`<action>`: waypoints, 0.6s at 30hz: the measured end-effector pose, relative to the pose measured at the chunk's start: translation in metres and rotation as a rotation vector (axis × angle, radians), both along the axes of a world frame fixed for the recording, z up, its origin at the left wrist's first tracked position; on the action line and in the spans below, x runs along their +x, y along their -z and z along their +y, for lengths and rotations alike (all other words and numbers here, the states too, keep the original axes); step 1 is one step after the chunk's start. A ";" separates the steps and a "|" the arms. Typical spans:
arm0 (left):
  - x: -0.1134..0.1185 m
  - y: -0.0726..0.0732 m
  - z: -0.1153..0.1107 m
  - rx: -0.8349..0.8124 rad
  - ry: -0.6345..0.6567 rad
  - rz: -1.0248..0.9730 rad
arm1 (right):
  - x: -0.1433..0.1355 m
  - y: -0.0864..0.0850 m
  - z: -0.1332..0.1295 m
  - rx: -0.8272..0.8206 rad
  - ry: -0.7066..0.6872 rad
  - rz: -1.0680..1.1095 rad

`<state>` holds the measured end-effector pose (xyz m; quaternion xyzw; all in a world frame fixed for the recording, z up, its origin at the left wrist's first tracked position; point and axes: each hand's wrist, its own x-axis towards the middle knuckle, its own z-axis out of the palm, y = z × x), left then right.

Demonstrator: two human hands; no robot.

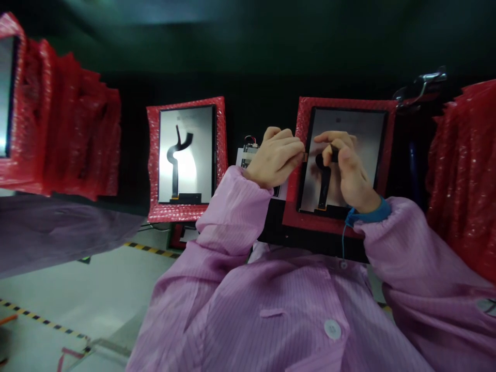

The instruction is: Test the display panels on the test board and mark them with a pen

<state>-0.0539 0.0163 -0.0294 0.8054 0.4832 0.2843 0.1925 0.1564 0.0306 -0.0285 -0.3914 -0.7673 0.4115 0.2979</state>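
Observation:
An LCD screen panel [354, 134] lies face down on a red bubble-wrap bag [306, 111] in front of me. Its black flex cable [324, 188] curves up from the panel's lower edge. My right hand [351, 168], with a blue wrist strap [374, 213] round the wrist, pinches the cable's upper end between thumb and fingers. At the panel's left edge, the fingers of my left hand [276, 157] are closed together by a small orange-brown tab [305, 157]. What those fingertips hold is mostly hidden.
Another panel [194, 155] with a flex cable lies on red bubble wrap to the left. Stacks of red bubble-wrap bags stand at far left [77, 124] and right [468, 181]. A small circuit board [248, 154] sits behind my left hand; a blue pen-like object [414, 168] lies right.

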 end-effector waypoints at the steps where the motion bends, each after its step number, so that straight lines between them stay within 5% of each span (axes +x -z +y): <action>1: 0.000 0.000 0.000 0.006 0.010 0.002 | 0.000 -0.001 0.002 0.050 -0.012 0.003; 9: -0.001 0.001 -0.001 0.048 0.056 0.060 | -0.002 0.007 0.009 0.344 -0.103 -0.135; 18: -0.002 0.001 -0.002 0.081 0.066 0.125 | -0.003 0.009 0.009 0.386 -0.093 -0.128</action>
